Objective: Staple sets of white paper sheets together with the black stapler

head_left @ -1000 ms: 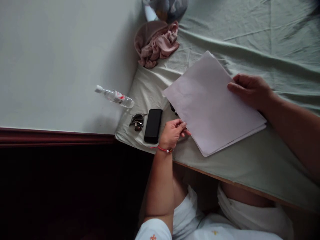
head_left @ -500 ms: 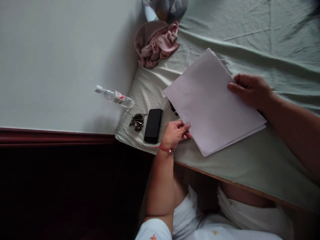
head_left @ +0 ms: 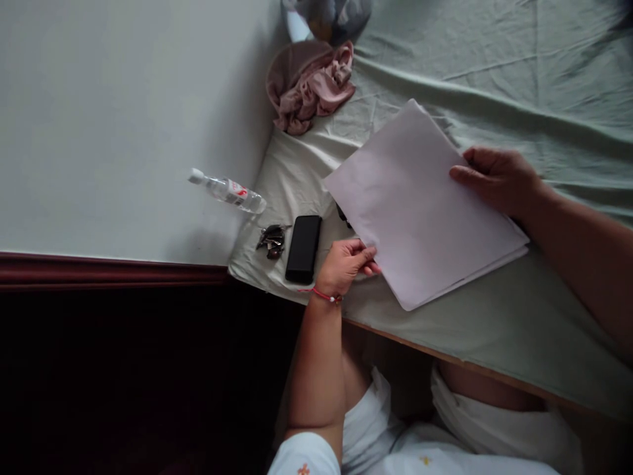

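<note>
Several white sheets of paper (head_left: 420,211) lie stacked at a slant, held above the green cloth (head_left: 554,310). My left hand (head_left: 349,264), with a red cord bracelet at the wrist, pinches the near left edge between thumb and fingers. On the far right edge, my right hand (head_left: 499,178) grips the sheets, thumb on top and its other fingers partly hidden beneath. Just left of my left hand lies a black phone (head_left: 302,249). A small dark object (head_left: 342,215) peeks out from under the paper's left edge; most of it is hidden.
Beside the phone sits a bunch of keys (head_left: 271,241). A clear water bottle (head_left: 227,191) with a white cap is close to the wall (head_left: 123,119). Farther back are a crumpled pink cloth (head_left: 311,89) and a plastic bag (head_left: 336,16). The cloth-covered surface has a wooden front edge (head_left: 435,356).
Almost nothing differs. The paper's top corner has dipped slightly toward me, and my left wrist has shifted a little to the left; both hands keep their hold.
</note>
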`<state>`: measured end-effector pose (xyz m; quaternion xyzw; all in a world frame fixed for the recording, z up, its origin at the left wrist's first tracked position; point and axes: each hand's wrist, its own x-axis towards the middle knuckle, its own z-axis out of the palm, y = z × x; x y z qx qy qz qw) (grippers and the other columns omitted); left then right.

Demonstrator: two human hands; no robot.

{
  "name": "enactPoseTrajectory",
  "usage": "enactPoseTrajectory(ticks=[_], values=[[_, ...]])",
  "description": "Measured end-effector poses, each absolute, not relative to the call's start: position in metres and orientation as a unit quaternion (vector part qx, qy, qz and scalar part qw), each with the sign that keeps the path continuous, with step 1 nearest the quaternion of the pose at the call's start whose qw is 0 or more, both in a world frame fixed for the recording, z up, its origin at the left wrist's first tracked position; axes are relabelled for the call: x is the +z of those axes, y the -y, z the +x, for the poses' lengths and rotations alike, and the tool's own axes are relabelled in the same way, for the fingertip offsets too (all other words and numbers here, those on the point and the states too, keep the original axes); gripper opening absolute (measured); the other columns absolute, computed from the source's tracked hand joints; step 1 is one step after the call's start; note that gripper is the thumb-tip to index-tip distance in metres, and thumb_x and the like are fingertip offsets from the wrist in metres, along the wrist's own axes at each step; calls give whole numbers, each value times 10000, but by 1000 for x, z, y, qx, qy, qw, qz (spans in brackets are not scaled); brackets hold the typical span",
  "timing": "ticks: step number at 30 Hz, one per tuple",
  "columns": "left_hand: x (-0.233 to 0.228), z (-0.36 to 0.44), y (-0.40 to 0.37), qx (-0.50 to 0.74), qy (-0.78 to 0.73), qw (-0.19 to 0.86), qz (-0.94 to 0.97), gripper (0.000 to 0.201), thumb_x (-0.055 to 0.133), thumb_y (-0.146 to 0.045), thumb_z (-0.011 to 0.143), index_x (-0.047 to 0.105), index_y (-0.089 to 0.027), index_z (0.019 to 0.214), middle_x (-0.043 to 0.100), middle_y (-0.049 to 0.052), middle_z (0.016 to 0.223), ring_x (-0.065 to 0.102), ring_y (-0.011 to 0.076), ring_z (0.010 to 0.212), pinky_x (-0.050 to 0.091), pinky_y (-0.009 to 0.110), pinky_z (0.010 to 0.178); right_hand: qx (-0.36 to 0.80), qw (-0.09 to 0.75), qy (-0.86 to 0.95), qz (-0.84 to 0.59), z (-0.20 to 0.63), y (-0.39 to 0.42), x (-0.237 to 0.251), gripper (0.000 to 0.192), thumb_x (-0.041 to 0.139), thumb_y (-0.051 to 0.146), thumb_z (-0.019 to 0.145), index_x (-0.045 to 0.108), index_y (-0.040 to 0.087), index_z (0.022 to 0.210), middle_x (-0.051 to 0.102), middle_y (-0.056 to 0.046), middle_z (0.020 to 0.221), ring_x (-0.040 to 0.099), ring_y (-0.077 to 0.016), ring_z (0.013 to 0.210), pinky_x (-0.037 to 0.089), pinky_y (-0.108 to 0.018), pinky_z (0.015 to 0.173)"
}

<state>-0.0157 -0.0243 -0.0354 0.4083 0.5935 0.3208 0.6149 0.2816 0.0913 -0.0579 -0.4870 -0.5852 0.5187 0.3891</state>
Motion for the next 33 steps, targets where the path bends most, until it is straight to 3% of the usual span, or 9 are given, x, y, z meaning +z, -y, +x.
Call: enactPoseTrajectory(ticks=[6, 10, 16, 20, 24, 33], values=[[-35, -16, 23, 381, -612, 587, 370, 524, 901, -602, 671, 632, -153, 660, 583, -27, 540, 511, 57, 426, 290, 180, 394, 599, 377, 540, -455, 282, -86, -56, 445, 855, 541, 771, 586, 187, 807, 579, -3, 698, 472, -73, 532, 390, -221, 460], [-32, -17, 18, 487, -618, 547, 287, 491, 952, -510, 632, 608, -170, 718, 539, -75, 569, 482, 34, 442, 295, 153, 400, 629, 343, 533, -451, 285, -86, -57, 420, 855, 517, 764, 644, 176, 890, 645, -32, 782, 555, -104, 593, 471, -255, 522], [-32, -24, 10, 582, -615, 477, 236, 361, 929, -257, 690, 582, -184, 756, 541, -96, 596, 375, 9, 390, 221, 165, 372, 617, 310, 562, -454, 286, -85, -54, 393, 837, 524, 779, 631, 194, 838, 581, -1, 701, 521, -106, 552, 416, -233, 457], [-33, -25, 9, 608, -606, 460, 226, 319, 883, -146, 701, 574, -190, 764, 557, -96, 613, 392, 15, 393, 234, 172, 387, 615, 326, 557, -452, 283, -84, -52, 389, 839, 521, 776, 648, 192, 860, 587, 2, 721, 525, -100, 567, 429, -228, 475], [-30, -22, 9, 612, -610, 455, 216, 298, 860, -155, 706, 566, -191, 743, 543, -95, 587, 414, 23, 400, 239, 170, 389, 613, 331, 553, -457, 283, -85, -53, 430, 857, 545, 743, 670, 191, 900, 641, -8, 774, 570, -111, 600, 466, -225, 498], [-24, -23, 3, 625, -621, 433, 190, 300, 854, -204, 686, 556, -189, 710, 515, -105, 526, 374, 15, 369, 203, 154, 374, 601, 242, 595, -476, 286, -82, -41, 425, 826, 544, 757, 624, 176, 827, 626, -13, 689, 543, -106, 519, 416, -217, 444]])
